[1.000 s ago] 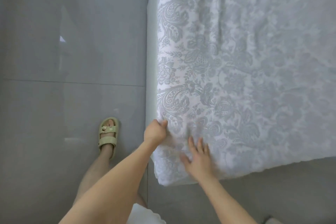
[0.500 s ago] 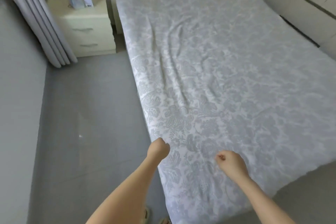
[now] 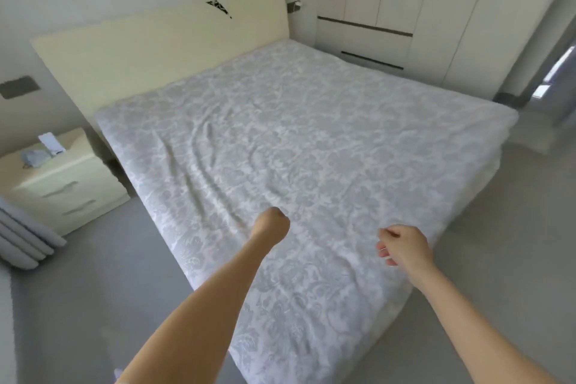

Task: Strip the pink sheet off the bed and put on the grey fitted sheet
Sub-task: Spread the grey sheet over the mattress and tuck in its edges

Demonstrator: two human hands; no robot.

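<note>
Left hand (image 3: 270,223) fisted, right hand (image 3: 403,246) loosely curled (neither holding anything), forearms outstretched over grey fitted sheet (image 3: 311,134).

grey floor (image 3: 93,290), cream nightstand (image 3: 62,190), white wardrobe (image 3: 452,19), cream headboard (image 3: 156,50)

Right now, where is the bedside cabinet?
In the head view, the bedside cabinet stands at the left edge, between the curtain and the head-end corner of the grey fitted sheet.
</note>
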